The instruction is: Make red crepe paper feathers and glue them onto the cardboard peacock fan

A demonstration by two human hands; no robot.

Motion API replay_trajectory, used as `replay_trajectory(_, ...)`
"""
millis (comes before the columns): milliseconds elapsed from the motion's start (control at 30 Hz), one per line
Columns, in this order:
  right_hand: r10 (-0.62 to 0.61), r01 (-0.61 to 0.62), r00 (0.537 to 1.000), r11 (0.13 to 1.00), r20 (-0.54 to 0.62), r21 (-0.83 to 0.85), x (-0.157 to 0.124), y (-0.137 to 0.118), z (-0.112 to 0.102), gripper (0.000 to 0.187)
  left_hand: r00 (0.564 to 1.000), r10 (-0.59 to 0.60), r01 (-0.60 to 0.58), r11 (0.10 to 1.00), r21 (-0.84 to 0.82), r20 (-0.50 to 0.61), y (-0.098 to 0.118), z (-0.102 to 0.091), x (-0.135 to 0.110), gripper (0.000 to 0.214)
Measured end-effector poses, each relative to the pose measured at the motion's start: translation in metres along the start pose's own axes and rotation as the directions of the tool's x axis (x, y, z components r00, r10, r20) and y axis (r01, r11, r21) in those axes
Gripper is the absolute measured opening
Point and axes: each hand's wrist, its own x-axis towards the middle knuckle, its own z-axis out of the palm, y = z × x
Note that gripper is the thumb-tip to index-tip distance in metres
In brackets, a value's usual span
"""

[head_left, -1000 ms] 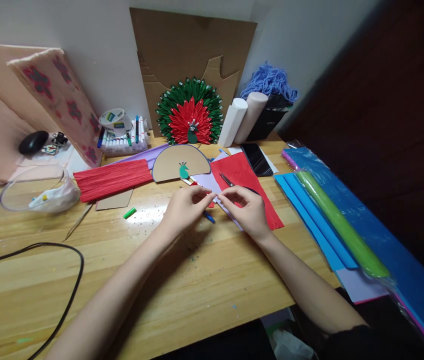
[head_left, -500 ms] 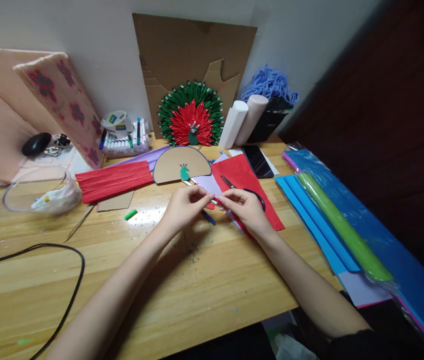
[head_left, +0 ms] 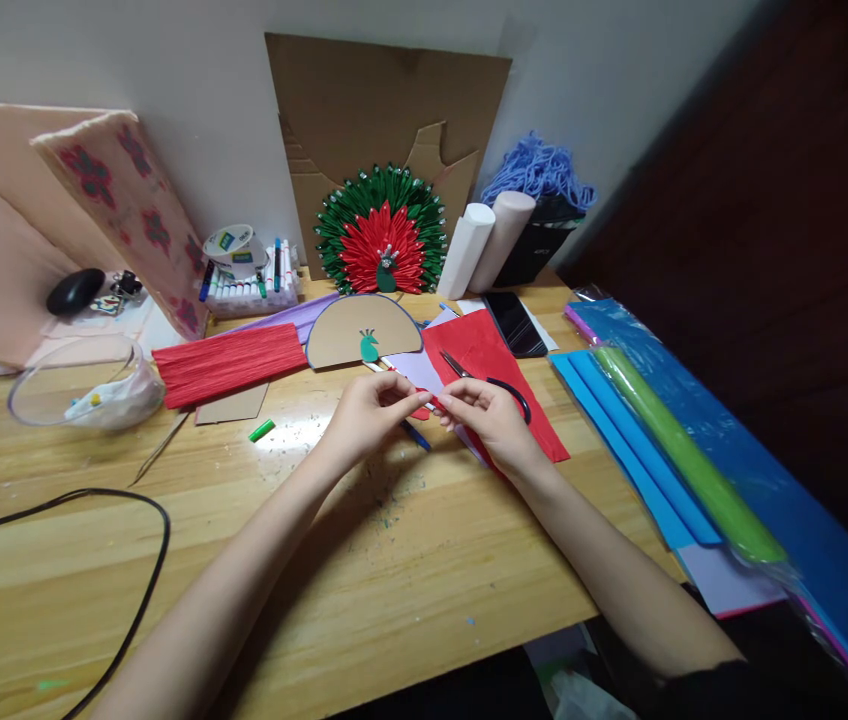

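Between my fingertips is a small piece of red crepe paper [head_left: 428,394], mostly hidden by the fingers. My left hand [head_left: 373,408] pinches it from the left, and my right hand [head_left: 491,418] pinches it from the right. Under and behind my right hand lies a large red paper sheet [head_left: 475,345] with dark-handled scissors [head_left: 455,364] on it. Just beyond my left hand is a cardboard half circle [head_left: 341,330] bearing a green paper peacock body [head_left: 369,347]. A blue pen [head_left: 416,435] shows below the hands.
Folded red crepe paper [head_left: 229,365], a green cap [head_left: 262,431] and a clear bowl [head_left: 79,380] lie left. A finished peacock [head_left: 383,235] leans on the wall. A phone [head_left: 515,325] and rolled papers [head_left: 686,455] are right; a black cable [head_left: 161,560] curves at front left.
Both hands stay almost in place, still pinching the small red paper, with only slight finger movement. The whole view has shifted very slightly.
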Motion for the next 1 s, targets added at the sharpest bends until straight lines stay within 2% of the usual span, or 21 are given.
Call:
replay_trajectory(167, -0.028, 0.028, 0.999, 1.0, -0.039, 0.007, 0.0016, 0.0052, 0.0, 0.021, 1.0, 0.012, -0.012, 1.0, 0.009, 0.026, 0.0007, 0.0006, -0.0008, 0.016)
replay_trajectory(333, -0.056, 0.056, 0.998, 0.998, 0.0, -0.016, 0.0017, 0.0084, -0.0002, 0.021, 1.0, -0.005, 0.005, 1.0, -0.005, 0.028, -0.0033, 0.0052, -0.0011, 0.022)
replay_trajectory(467, -0.14, 0.14, 0.99, 0.979, 0.009, -0.15, -0.0026, 0.0078, 0.0005, 0.02, 1.0, 0.004, -0.005, 0.999, 0.033, 0.031, -0.0055, 0.0053, -0.0009, 0.022)
replay_trajectory(567, -0.232, 0.226, 0.973, 0.924, 0.018, -0.308, -0.0056, 0.0076, 0.0003, 0.016, 0.999, -0.004, 0.002, 0.998, 0.069, 0.032, -0.0033, 0.0034, -0.0012, 0.019)
replay_trajectory(633, -0.249, 0.241, 0.968, 0.903, 0.025, -0.355, -0.0064, 0.008, -0.0001, 0.015, 0.999, -0.013, 0.009, 0.997, 0.081, 0.048, -0.0012, 0.0026, -0.0018, 0.017)
replay_trajectory(1000, -0.171, 0.176, 0.984, 0.963, 0.04, -0.203, -0.0029, 0.0066, -0.0001, 0.017, 0.997, -0.012, 0.004, 0.993, 0.122, 0.072, -0.0002, 0.0028, -0.0022, 0.012)
